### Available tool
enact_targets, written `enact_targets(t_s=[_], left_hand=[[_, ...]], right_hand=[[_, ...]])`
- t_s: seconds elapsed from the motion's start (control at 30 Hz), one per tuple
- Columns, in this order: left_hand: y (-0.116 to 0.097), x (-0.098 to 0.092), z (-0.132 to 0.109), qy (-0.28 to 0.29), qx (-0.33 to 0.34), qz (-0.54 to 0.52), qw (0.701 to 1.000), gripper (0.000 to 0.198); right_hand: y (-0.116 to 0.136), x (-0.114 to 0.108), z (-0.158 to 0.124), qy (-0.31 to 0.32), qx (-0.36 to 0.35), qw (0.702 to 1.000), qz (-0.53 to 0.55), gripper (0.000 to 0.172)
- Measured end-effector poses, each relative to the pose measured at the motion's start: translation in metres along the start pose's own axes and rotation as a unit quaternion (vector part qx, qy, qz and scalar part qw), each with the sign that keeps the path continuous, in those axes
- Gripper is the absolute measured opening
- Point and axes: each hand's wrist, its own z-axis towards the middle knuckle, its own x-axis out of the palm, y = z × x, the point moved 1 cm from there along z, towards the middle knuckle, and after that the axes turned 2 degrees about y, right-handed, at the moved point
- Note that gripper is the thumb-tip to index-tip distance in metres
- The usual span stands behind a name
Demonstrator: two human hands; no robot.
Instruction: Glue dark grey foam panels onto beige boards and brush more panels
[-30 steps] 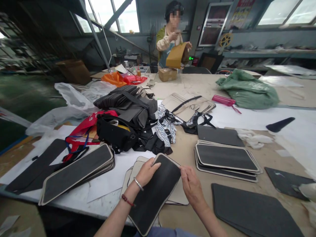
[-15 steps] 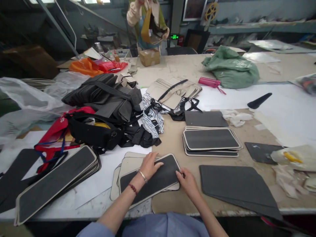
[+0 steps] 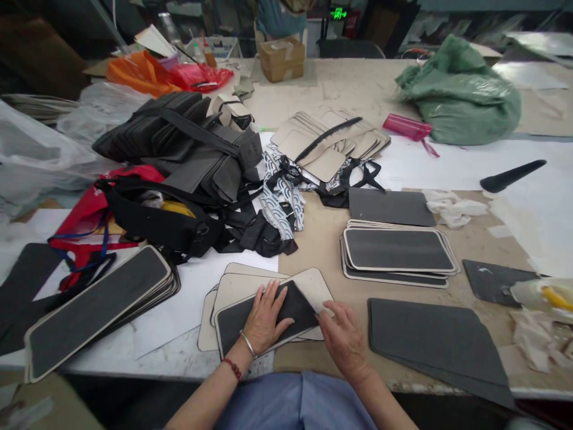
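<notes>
1. My left fingers (image 3: 270,295) lie spread wide and flat on the dark panel (image 3: 301,307) – touching its face, gripping nothing.
2. My right fingers (image 3: 339,312) are pinched together on the panel's right edge, near its corner.
3. The panel lies slanted just in front of me, on top of beige boards (image 3: 207,322) on the surface (image 3: 320,230).
4. Right of my right fingers lie dark sheets (image 3: 434,337), with a short stack (image 3: 400,249) just beyond them.
5. A long stack (image 3: 101,310) lies slanted on my left – near a black bag (image 3: 154,230).

Table (image 3: 174,358) w/ panels (image 3: 299,304), sheet (image 3: 161,327) (prob. paper)
</notes>
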Motion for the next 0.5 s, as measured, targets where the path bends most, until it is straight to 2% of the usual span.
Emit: enact_targets(t_s=[0.07,0.17,0.5], left_hand=[[0.000,0.000,-0.001,0.002,0.002,0.001,1.000,0.062],[0.000,0.002,-0.001,0.003,-0.006,0.004,1.000,0.062],[-0.003,-0.001,0.002,0.023,-0.014,0.024,0.999,0.062]], right_hand=[[-0.004,0.000,0.001,-0.015,0.011,1.000,0.025,0.017],[-0.017,0.005,0.007,-0.029,0.081,0.995,0.056,0.017],[-0.029,0.022,0.011,0.052,0.150,0.980,0.124,0.020]])
